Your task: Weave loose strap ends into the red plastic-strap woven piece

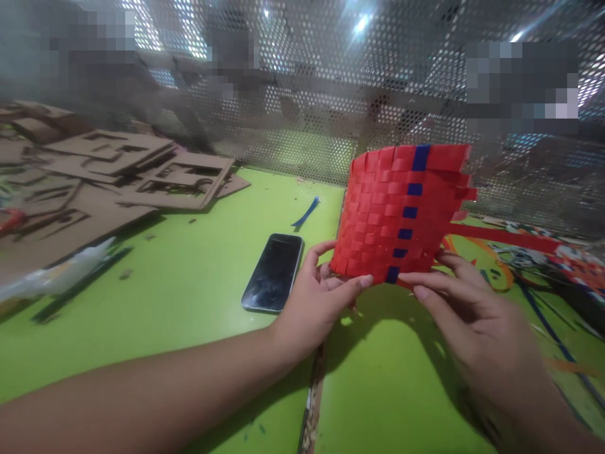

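Note:
A red woven piece [378,214] with one column of dark blue squares stands upright above the table, held at its bottom edge. My left hand [321,296] grips its lower left corner, thumb in front and fingers behind. At the lower right, my right hand [472,309] pinches the bottom edge near the blue column, with some fingers behind the weave. Loose red strip ends stick out on the right side, and one long red strip [505,236] runs off to the right.
A black phone [273,272] lies left of my left hand, with a blue strip [306,213] beyond it. Cut cardboard sheets [179,180] pile up at left. Coloured strips [543,258] clutter the right. A perforated metal screen [302,82] borders the green table [189,271].

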A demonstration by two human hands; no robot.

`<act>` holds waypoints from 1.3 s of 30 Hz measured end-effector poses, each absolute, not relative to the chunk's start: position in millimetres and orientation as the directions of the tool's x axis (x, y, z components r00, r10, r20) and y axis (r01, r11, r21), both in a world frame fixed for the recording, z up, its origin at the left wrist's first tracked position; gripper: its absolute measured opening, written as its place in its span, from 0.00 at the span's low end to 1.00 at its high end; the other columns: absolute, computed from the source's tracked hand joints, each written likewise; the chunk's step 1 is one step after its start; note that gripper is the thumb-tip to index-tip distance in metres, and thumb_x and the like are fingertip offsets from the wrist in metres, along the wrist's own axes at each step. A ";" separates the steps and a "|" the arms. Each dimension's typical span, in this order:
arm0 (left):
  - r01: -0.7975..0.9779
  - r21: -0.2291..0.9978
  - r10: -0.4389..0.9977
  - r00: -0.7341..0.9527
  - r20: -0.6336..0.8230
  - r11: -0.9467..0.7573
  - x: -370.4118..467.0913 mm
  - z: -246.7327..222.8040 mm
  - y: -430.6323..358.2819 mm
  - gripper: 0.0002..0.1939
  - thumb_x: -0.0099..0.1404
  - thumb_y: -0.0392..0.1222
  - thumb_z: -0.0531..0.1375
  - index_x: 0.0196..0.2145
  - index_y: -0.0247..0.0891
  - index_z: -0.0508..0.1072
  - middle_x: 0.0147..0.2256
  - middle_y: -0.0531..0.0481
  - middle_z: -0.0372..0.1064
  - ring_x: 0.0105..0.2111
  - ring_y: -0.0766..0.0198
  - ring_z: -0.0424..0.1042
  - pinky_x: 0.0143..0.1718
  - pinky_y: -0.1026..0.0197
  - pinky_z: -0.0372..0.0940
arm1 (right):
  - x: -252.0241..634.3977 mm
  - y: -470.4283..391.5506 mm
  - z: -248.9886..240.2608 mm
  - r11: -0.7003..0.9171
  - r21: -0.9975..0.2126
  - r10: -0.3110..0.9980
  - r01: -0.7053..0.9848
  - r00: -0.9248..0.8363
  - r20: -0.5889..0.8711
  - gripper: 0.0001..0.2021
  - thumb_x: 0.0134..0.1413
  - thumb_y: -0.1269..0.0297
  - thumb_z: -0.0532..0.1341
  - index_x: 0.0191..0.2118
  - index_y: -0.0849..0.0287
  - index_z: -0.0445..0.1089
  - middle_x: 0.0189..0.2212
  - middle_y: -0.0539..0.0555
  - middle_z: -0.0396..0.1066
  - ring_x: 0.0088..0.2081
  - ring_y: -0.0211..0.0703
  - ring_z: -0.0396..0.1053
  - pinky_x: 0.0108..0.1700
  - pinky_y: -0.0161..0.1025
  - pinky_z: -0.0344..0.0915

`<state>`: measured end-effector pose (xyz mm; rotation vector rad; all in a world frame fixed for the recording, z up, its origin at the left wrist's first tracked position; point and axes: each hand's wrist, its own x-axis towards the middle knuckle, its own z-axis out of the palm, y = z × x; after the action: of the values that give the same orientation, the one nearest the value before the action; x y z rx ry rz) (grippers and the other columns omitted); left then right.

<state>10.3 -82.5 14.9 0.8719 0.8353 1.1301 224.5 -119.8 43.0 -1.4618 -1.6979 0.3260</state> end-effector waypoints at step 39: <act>-0.435 0.863 0.961 0.217 -0.174 0.255 13.6 11.7 -82.2 0.47 0.56 0.43 0.80 0.64 0.41 0.59 0.35 0.55 0.78 0.26 0.67 0.75 0.28 0.65 0.67 | 228.2 -118.1 32.3 0.253 -0.645 0.915 0.721 0.039 0.403 0.09 0.64 0.53 0.68 0.43 0.45 0.86 0.54 0.56 0.83 0.66 0.64 0.71 0.66 0.67 0.68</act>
<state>13.6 -82.2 11.7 0.7798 0.8372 1.1159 228.2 -118.1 32.3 -1.5148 -1.7256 0.3055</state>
